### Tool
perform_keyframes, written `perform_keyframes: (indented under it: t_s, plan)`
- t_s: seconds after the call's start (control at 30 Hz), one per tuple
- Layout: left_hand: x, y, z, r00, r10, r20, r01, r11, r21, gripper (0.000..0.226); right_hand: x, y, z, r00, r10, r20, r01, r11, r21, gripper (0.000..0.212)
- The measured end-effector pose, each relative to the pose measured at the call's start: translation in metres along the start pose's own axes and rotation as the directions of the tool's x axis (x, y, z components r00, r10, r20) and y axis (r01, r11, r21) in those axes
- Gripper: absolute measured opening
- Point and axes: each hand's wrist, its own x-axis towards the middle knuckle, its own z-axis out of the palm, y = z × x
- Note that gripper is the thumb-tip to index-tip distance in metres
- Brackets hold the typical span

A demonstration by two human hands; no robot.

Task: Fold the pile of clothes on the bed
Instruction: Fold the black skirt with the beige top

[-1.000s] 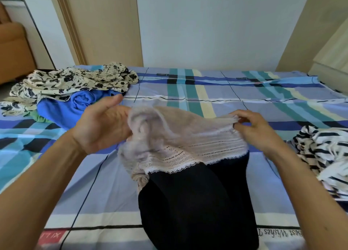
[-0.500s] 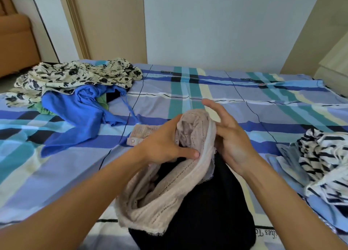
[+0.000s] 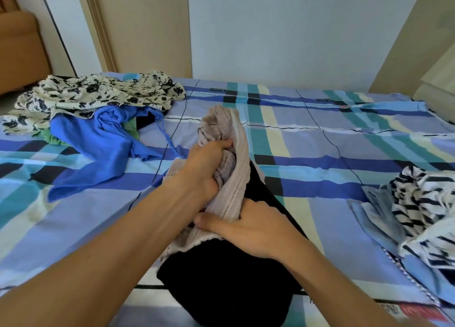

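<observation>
1. The left hand has its fingers curled tight round a bunched handful of the beige lace knit. Just nearer the person, the right hand pinches the knit's lower edge, thumb on top.
2. The knit looks light, limp and stretchy, with rows of eyelets and a scalloped trim. It probably snags on nails and sags when lifted, so flat edges or seams make a better hold than a fistful.
3. Directly beneath both hands lies a black garment, matte, denser and smoother. I cannot tell whether the lace is sewn to it.
4. Under that spreads the bed, its checked sheet thin and lightly creased.
5. Well off to the left of the left fingers sits the unfolded pile: a slack blue garment, a crumpled floral piece and a bit of green cloth.
6. Well to the right of the right fingers lie a striped garment and pale blue cloth, both rumpled.
</observation>
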Motion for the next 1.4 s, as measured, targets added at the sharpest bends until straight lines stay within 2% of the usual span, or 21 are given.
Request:
perform_keyframes:
  t_s: [0.13, 0.23, 0.33, 0.4, 0.47, 0.53, 0.57, 0.6, 0.63, 0.7, 0.8, 0.87, 0.9, 0.93, 1.0, 1.07, 1.13, 1.23, 1.3, 1.33, 1.4]
  plan:
    - [-0.004, 0.008, -0.004, 0.998, 0.059, -0.012, -0.059, 0.997, -0.049, 0.03, 0.029, 0.016, -0.002, 1.0, 0.006, -0.029, -0.009, 0.995, -0.098, 0.063]
    - [-0.007, 0.034, -0.019, 0.989, 0.113, -0.095, -0.119, 0.991, -0.06, 0.036, 0.044, 0.04, -0.033, 0.99, -0.118, -0.076, 0.116, 0.993, -0.029, 0.012]
    - [-0.015, 0.061, -0.036, 0.933, 0.318, -0.167, -0.328, 0.944, -0.031, 0.024, 0.049, 0.051, -0.102, 0.937, -0.166, -0.308, 0.167, 0.986, -0.02, 0.029]
    - [-0.028, 0.076, -0.039, 0.845, 0.504, -0.178, -0.498, 0.863, 0.081, 0.024, 0.051, 0.043, -0.153, 0.812, -0.212, -0.544, 0.239, 0.971, -0.022, 0.028]
    - [-0.042, 0.087, -0.037, 0.736, 0.667, -0.113, -0.635, 0.739, 0.225, 0.021, 0.05, 0.026, -0.191, 0.655, -0.3, -0.694, 0.292, 0.947, -0.134, 0.016]
    - [-0.054, 0.096, -0.036, 0.676, 0.737, -0.022, -0.657, 0.615, 0.436, 0.018, 0.054, 0.012, -0.213, 0.506, -0.359, -0.784, 0.345, 0.917, -0.198, 0.015]
    - [-0.056, 0.098, -0.038, 0.677, 0.735, 0.029, -0.627, 0.556, 0.545, 0.013, 0.058, 0.009, -0.217, 0.467, -0.353, -0.811, 0.374, 0.91, -0.18, 0.018]
    - [-0.055, 0.098, -0.043, 0.699, 0.712, 0.07, -0.583, 0.51, 0.632, 0.006, 0.062, 0.008, -0.214, 0.464, -0.324, -0.825, 0.389, 0.911, -0.139, 0.02]
    - [-0.051, 0.094, -0.049, 0.733, 0.674, 0.096, -0.529, 0.475, 0.703, 0.012, 0.07, 0.014, -0.208, 0.492, -0.275, -0.826, 0.373, 0.924, -0.086, 0.018]
    - [-0.036, 0.082, -0.062, 0.845, 0.523, 0.107, -0.399, 0.485, 0.778, 0.03, 0.087, 0.03, -0.182, 0.606, -0.18, -0.775, 0.31, 0.951, 0.021, 0.016]
    - [-0.02, 0.067, -0.077, 0.938, 0.333, 0.091, -0.257, 0.496, 0.83, 0.043, 0.099, 0.059, -0.123, 0.839, -0.029, -0.543, 0.178, 0.958, 0.224, 0.025]
    - [-0.013, 0.066, -0.084, 0.951, 0.272, 0.149, -0.27, 0.491, 0.828, 0.071, 0.092, 0.079, -0.082, 0.929, 0.025, -0.37, 0.131, 0.911, 0.391, 0.044]
    - [-0.011, 0.066, -0.086, 0.954, 0.248, 0.171, -0.276, 0.492, 0.826, 0.079, 0.086, 0.089, -0.065, 0.957, -0.004, -0.291, 0.144, 0.874, 0.464, 0.063]
    - [-0.009, 0.065, -0.089, 0.955, 0.228, 0.188, -0.279, 0.488, 0.827, 0.078, 0.079, 0.098, -0.05, 0.972, -0.08, -0.222, 0.18, 0.857, 0.483, 0.086]
    - [-0.002, 0.062, -0.096, 0.949, 0.233, 0.212, -0.302, 0.48, 0.824, 0.053, 0.071, 0.111, -0.028, 0.971, -0.231, -0.057, 0.237, 0.909, 0.343, 0.123]
    - [0.003, 0.058, -0.103, 0.945, 0.223, 0.24, -0.322, 0.489, 0.811, 0.035, 0.068, 0.117, -0.012, 0.968, -0.253, 0.009, 0.249, 0.957, 0.149, 0.135]
    - [0.002, 0.057, -0.11, 0.949, 0.141, 0.281, -0.311, 0.548, 0.776, 0.027, 0.073, 0.117, -0.001, 0.959, -0.28, -0.052, 0.281, 0.959, 0.026, 0.138]
    - [-0.006, 0.057, -0.122, 0.898, -0.031, 0.439, -0.355, 0.541, 0.763, 0.038, 0.082, 0.119, 0.015, 0.923, -0.248, -0.294, 0.249, 0.968, -0.035, 0.117]
    - [-0.006, 0.048, -0.136, 0.815, -0.197, 0.546, -0.401, 0.49, 0.774, 0.064, 0.082, 0.119, 0.025, 0.881, -0.15, -0.448, 0.247, 0.954, 0.168, 0.097]
    - [-0.004, 0.039, -0.143, 0.786, -0.274, 0.554, -0.429, 0.402, 0.809, 0.077, 0.082, 0.118, 0.026, 0.864, -0.101, -0.494, 0.263, 0.926, 0.271, 0.086]
    - [0.007, 0.012, -0.151, 0.818, -0.255, 0.516, -0.518, 0.062, 0.853, 0.081, 0.08, 0.115, 0.02, 0.855, -0.031, -0.518, 0.28, 0.867, 0.411, 0.061]
